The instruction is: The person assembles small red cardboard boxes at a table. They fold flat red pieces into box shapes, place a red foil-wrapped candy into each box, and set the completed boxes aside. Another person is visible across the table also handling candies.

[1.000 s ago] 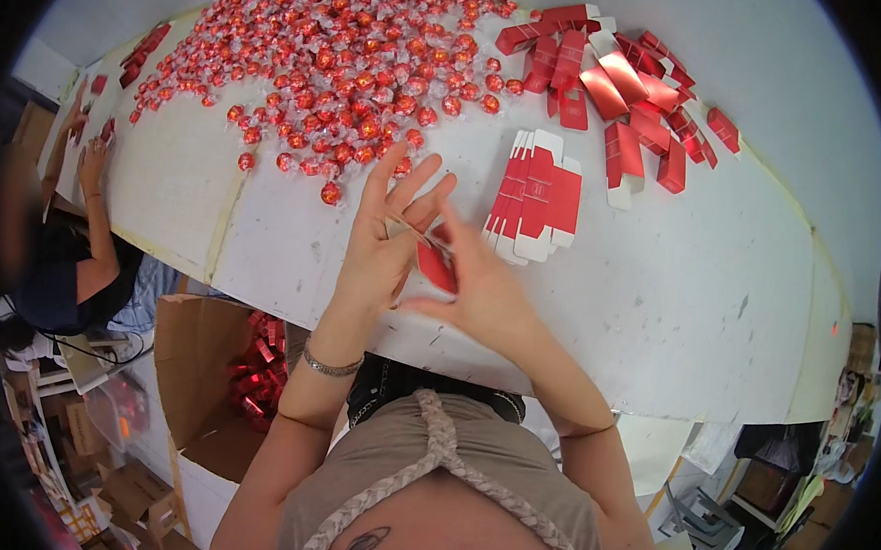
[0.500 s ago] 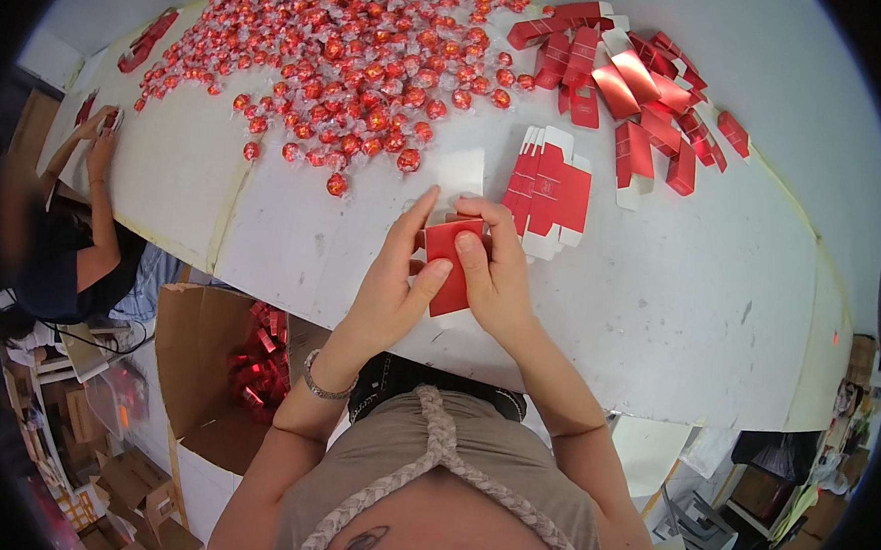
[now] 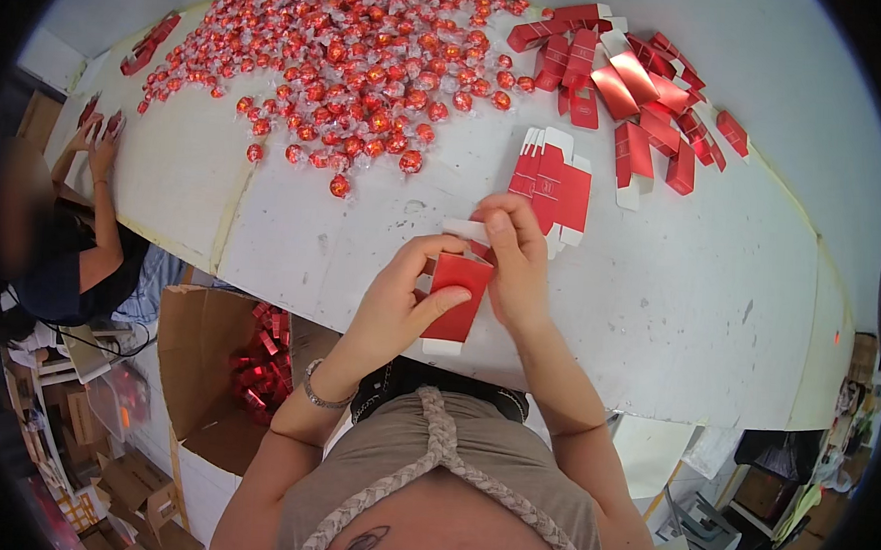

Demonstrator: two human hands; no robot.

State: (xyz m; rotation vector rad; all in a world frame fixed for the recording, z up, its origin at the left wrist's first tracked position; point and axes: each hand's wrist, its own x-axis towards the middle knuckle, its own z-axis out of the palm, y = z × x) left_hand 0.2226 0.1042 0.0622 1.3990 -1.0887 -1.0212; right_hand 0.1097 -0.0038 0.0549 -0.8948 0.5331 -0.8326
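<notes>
A small red carton [image 3: 456, 301] stands part-folded above the near edge of the table, its white end flap showing at the bottom. My left hand [image 3: 391, 297] grips it from the left side, thumb across the red front and fingers behind. At the carton's upper end my right hand [image 3: 520, 269] pinches by the flaps, fingers curled and thumb pressed in; the exact part it holds is partly hidden. Just beyond my right hand lies a stack of flattened red cartons [image 3: 564, 190] with white tabs.
Wrapped red candies [image 3: 371, 72] spread in a big heap over the far left of the white table [image 3: 658, 306]. Folded red cartons [image 3: 659, 92] are piled at the far right. Below the table edge, a cardboard box [image 3: 192, 362] contains shiny red pieces. Another person's hands [image 3: 96, 147] work at far left.
The carton has moved slightly right and toward me, showing its white bottom flap. My right hand has shifted from its front up to the top flaps; my left hand keeps its hold.
</notes>
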